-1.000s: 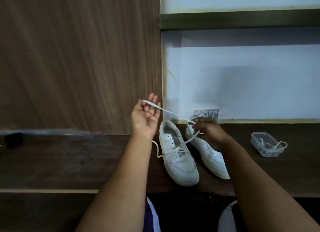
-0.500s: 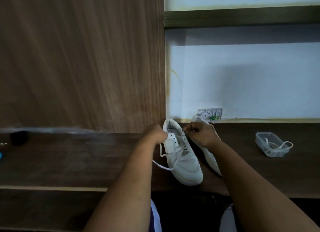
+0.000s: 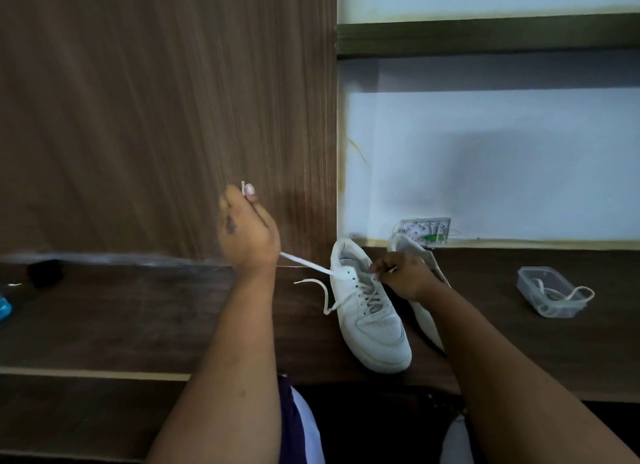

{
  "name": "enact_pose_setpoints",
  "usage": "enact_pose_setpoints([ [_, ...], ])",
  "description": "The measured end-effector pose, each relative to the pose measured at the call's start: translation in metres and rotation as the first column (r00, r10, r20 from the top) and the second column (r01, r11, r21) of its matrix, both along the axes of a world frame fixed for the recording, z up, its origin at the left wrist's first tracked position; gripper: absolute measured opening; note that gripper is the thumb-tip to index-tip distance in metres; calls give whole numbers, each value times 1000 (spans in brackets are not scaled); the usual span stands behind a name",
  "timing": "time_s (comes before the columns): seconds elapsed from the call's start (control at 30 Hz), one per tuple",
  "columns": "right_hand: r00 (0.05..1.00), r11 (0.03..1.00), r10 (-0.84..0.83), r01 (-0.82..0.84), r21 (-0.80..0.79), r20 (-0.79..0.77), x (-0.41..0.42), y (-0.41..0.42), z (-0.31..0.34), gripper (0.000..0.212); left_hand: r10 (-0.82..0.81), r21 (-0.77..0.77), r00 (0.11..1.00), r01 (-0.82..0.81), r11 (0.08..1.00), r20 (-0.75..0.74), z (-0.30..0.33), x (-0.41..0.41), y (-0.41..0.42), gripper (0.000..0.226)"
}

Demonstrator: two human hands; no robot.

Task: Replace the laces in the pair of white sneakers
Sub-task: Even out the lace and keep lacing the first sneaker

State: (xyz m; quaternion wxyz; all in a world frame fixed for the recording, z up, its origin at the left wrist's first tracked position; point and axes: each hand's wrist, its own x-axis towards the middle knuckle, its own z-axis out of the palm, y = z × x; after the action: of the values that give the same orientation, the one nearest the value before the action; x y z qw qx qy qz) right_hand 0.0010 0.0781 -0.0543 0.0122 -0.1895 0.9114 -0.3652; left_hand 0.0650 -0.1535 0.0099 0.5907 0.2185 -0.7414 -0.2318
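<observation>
Two white sneakers stand on the dark wooden desk point(image 3: 138, 318). The left sneaker point(image 3: 372, 328) is partly laced with a white lace point(image 3: 308, 263). My left hand point(image 3: 247, 231) is raised to the left of it, shut on one end of that lace, which runs taut to an upper eyelet on the shoe's left side. The lace's other end lies loose on the desk left of the shoe. My right hand point(image 3: 403, 273) rests at the shoe's upper right eyelets, pinching something small there. The right sneaker point(image 3: 420, 256) is mostly hidden behind my right hand and forearm.
A clear plastic container point(image 3: 547, 295) holding another white lace sits on the desk at the right. A wood-grain panel point(image 3: 166, 117) rises behind the desk on the left. A black object point(image 3: 45, 273) and a blue one point(image 3: 4, 308) lie at the far left.
My left hand has risen up and to the left from the shoe's collar, drawing the lace out taut. My right hand stays at the eyelets.
</observation>
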Motion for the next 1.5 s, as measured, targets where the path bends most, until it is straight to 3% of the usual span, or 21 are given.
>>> enact_pose_setpoints([
  [0.1, 994, 988, 100, -105, 115, 47, 1, -1, 2, 17, -35, 4, 986, 36, 999, -161, 3, 0, -2, 31],
  [0.2, 993, 977, 117, -119, 179, 17, 3, -6, -3, 25, -91, 47, 973, 103, 994, -213, 6, 3, 2, 40],
  [0.27, 992, 984, 118, -113, 136, -34, 5, -11, -5, 35, -92, 78, 990, 101, 992, -109, 5, 5, 8, 39],
  [0.37, 981, 982, 175, -167, 92, -88, 8, -18, -1, 36, -120, 70, 977, 109, 992, 179, -6, -2, 16, 26],
  [0.57, 957, 862, 287, -233, 451, -54, 4, -29, -14, 25, -204, 27, 948, 204, 979, 244, -14, -9, 34, 28],
  [0.63, 960, 891, 263, -202, 407, -98, 4, -32, -14, 15, -227, 34, 937, 226, 973, 267, -16, -10, 39, 27],
  [0.7, 968, 949, 210, -168, 265, -138, 9, -31, -6, 10, -239, 33, 919, 241, 970, 312, -21, -12, 42, 26],
  [0.77, 995, 992, 96, -98, -75, -32, 22, -26, 12, 5, -247, 30, 888, 256, 966, 387, -28, -14, 43, 26],
  [0.83, 982, 874, 49, 48, -484, 185, 29, -16, 32, 9, -259, 46, 844, 270, 962, 470, -34, -18, 41, 26],
  [0.9, 945, 647, 103, 173, -743, 309, 25, 2, 48, 14, -275, 81, 749, 285, 955, 603, -40, -23, 38, 26],
  [1.0, 933, 269, 117, 299, -916, 339, 10, 30, 62, 21, -296, 159, 454, 316, 936, 840, -52, -31, 36, 30],
  [1.03, 939, 189, 60, 322, -928, 338, 10, 37, 66, 23, -281, 166, 361, 317, 934, 889, -56, -34, 36, 31],
  [1.07, 945, 169, -27, 325, -931, 325, 9, 44, 65, 24, -264, 168, 298, 310, 936, 917, -60, -35, 35, 32],
  [1.1, 947, 203, -113, 318, -926, 300, 6, 50, 61, 23, -262, 180, 264, 298, 937, 928, -62, -36, 36, 32],
  [1.17, 938, 474, -279, 320, -820, 205, 0, 56, 48, 23, -317, 241, 238, 299, 923, 918, -64, -39, 37, 31],
  [1.23, 940, 821, -337, 324, -469, 60, -7, 59, 30, 25, -463, 384, 200, 334, 861, 863, -65, -41, 43, 26],
  [1.27, 952, 922, -307, 299, -246, 9, -7, 59, 25, 26, -542, 462, 173, 351, 814, 822, -66, -42, 46, 23],
  [1.3, 964, 963, -266, 264, -55, -19, -6, 57, 22, 25, -603, 525, 148, 363, 770, 784, -68, -43, 49, 21],
  [1.37, 980, 969, -200, 199, 147, -5, -3, 50, 18, 21, -669, 592, 107, 378, 712, 736, -71, -43, 54, 20],
  [1.5, 987, 974, -158, 160, 160, -29, -3, 29, 9, 17, -722, 636, 130, 387, 668, 679, -78, -44, 58, 18],
])
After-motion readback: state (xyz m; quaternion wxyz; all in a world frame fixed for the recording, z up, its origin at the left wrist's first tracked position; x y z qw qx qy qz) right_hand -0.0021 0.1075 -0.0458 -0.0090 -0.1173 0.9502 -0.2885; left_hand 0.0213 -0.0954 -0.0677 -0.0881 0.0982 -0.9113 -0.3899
